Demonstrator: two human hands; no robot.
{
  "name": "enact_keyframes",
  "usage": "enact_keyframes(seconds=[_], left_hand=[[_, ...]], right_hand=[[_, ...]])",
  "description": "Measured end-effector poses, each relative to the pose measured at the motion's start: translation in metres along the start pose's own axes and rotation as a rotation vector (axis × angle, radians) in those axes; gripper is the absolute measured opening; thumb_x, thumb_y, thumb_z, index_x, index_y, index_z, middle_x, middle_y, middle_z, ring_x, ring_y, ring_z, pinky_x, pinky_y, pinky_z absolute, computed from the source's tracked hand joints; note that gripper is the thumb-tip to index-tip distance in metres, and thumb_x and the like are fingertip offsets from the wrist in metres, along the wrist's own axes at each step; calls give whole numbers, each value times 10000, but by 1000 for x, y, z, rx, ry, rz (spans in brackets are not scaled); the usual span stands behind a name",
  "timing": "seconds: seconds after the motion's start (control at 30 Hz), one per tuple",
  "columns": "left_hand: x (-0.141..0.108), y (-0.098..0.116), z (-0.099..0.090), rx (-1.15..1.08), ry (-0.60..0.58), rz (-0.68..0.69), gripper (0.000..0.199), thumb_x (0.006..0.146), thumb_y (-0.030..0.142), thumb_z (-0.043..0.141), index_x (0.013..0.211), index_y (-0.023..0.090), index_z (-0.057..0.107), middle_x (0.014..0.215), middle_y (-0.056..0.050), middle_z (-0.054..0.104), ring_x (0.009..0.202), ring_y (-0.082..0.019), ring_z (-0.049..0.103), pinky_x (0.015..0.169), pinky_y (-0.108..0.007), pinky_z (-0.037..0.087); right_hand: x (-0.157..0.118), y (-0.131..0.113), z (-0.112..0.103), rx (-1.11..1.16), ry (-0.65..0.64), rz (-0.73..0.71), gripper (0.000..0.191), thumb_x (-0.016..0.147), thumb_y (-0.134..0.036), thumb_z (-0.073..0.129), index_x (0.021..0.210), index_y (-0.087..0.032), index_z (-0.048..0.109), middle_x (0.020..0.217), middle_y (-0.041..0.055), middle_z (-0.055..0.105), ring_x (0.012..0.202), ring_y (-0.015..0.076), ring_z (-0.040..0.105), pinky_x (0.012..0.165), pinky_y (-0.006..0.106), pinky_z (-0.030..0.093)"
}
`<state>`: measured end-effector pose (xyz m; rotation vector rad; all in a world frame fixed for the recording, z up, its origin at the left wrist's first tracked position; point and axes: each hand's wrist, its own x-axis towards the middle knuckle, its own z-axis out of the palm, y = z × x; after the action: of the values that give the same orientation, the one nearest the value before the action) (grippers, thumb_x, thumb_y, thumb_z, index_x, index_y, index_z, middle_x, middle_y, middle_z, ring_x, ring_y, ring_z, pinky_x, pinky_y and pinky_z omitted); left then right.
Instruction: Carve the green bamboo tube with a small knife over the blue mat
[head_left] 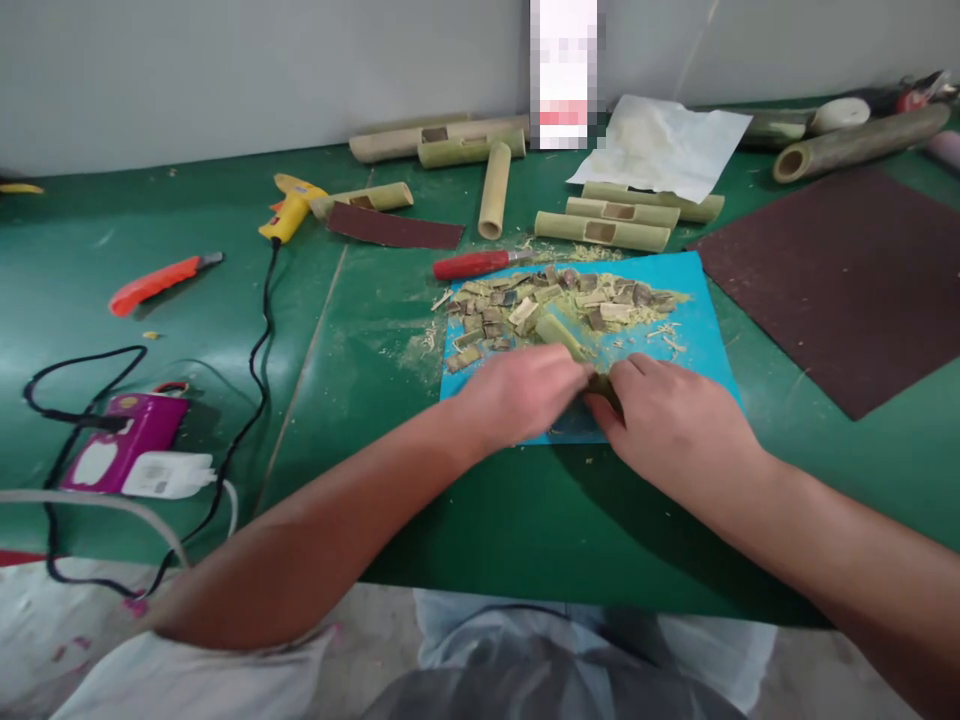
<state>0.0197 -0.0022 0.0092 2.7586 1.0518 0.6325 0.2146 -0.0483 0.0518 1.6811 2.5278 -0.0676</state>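
Note:
My left hand point(525, 392) is closed over the middle of a blue sheet point(712, 340), slightly blurred; what its fingers hold is hidden. Just to its right, my right hand point(679, 410) wraps round a short olive-brown piece point(602, 388) that looks like bamboo. The hands nearly meet at this piece. A pale green bamboo length point(559, 334) shows beyond my left fingers; I cannot tell whether it joins the piece in my right hand. Cut bamboo chips point(491, 300) and yellowish shavings cover the far part of the sheet. A red-handled tool point(472, 264) lies at its far left edge.
Notched bamboo tubes point(604, 230) lie behind the sheet, with white paper point(660, 145) over some. Dark brown sandpaper point(840, 290) is on the right. On the left are a yellow glue gun point(289, 208), an orange cutter point(161, 283) and a purple power strip point(127, 435) with trailing cables.

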Motion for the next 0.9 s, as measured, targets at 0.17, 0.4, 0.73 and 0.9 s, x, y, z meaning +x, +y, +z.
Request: enact_keyframes(seconds=[0.17,0.4,0.73,0.9], left_hand=[[1,-3,0,6,114,-62,327,1053,296,418,1029,166,717,853,-46,699,778,-146,656,693,-239,514],[3,-8,0,-24,169,-80,287,1042,275,451,1018,152,709,885,-52,705,813,-149,665,730,-253,533],[1,-1,-1,-63,60,-16,317,1050,291,432,967,169,712,848,-41,690,769,-143,653,693,-243,525],[1,-2,1,-39,153,-96,303,1048,286,434,1025,160,709,884,-50,700,805,-152,661,731,-260,538]], right_hand=[[0,-1,0,-20,20,-3,261,965,-301,501,874,-132,677,827,121,683,703,200,625,517,294,242],[0,-2,-2,-10,7,24,251,961,-314,521,881,-138,681,835,123,689,708,204,632,513,294,261],[0,-1,0,1,25,5,257,966,-302,505,885,-134,681,831,120,691,697,196,618,524,294,269],[0,-1,-1,3,2,16,291,975,-299,469,893,-127,689,857,132,692,698,193,611,519,294,259]])
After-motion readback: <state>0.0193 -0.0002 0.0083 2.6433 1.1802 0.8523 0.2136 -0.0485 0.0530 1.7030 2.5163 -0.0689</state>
